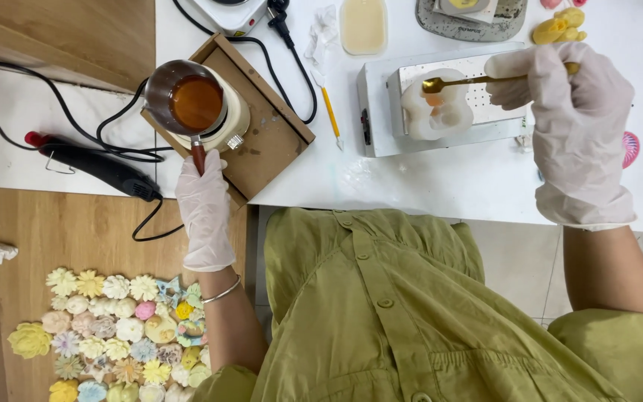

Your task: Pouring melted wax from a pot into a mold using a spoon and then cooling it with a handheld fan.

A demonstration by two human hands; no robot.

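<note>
Fingers (519, 78) round slim golden spoon (455, 81)

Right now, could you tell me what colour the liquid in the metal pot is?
Amber orange, seen best in the head view: the liquid fills the metal pot.

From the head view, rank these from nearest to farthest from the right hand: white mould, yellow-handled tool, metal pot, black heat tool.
1. White mould, just left of the right hand, under its spoon.
2. Yellow-handled tool, mid-table.
3. Metal pot, by the left hand.
4. Black heat tool, far left.
</note>
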